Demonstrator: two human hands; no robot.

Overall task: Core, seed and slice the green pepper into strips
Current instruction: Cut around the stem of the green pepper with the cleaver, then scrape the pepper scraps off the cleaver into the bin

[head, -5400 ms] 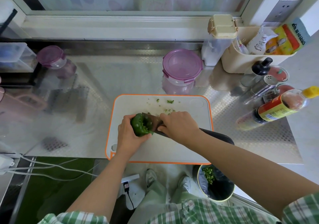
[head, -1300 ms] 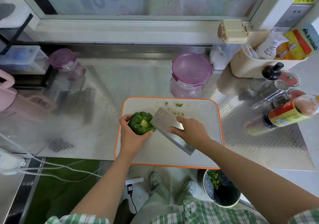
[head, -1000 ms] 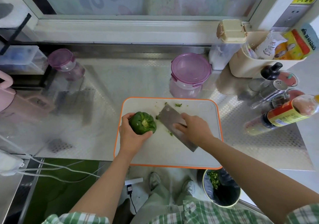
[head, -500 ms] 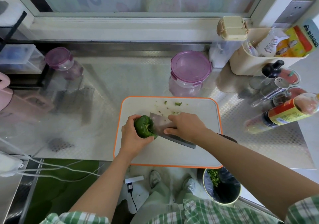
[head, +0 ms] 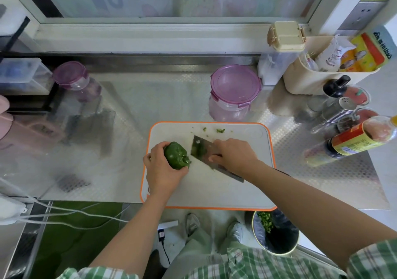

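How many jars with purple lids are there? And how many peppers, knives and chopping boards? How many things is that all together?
Jars with purple lids: 2
Pepper: 1
Knife: 1
Chopping board: 1
Total: 5

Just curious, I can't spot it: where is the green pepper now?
In the head view, the green pepper is on the left side of the cutting board, held by the left hand, just left of the cleaver.
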